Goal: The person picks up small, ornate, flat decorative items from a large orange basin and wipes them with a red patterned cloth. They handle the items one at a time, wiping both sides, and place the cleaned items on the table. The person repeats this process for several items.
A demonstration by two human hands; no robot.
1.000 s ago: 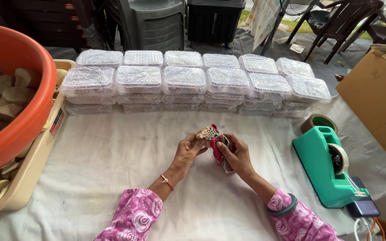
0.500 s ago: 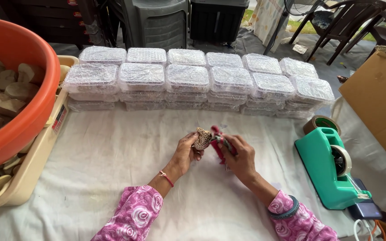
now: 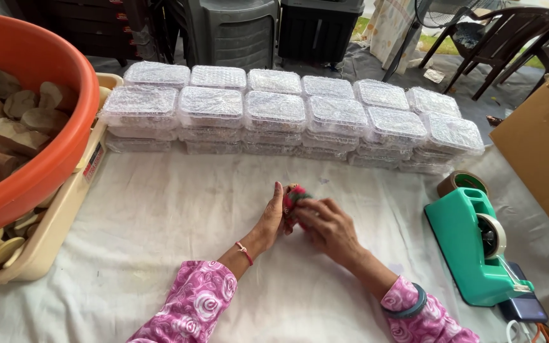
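Note:
My left hand [image 3: 271, 218] and my right hand [image 3: 325, 223] meet at the middle of the white cloth [image 3: 160, 216]. Between them is a small red and multicoloured cloth piece [image 3: 293, 198], pinched by the fingers of both hands. The left palm stands upright against it, and the right fingers curl over it, hiding most of it. Both arms wear pink flowered sleeves; a thin red bracelet sits on the left wrist.
Stacked clear plastic boxes [image 3: 274, 111] line the far side of the cloth. An orange tub [image 3: 65, 152] with brown pieces rests on a beige tray [image 3: 58, 222] at left. A teal tape dispenser [image 3: 471, 248] and cardboard box [image 3: 541, 152] are at right.
The hands have dropped lower onto the cloth and closed tighter around the small piece, which shows less than before.

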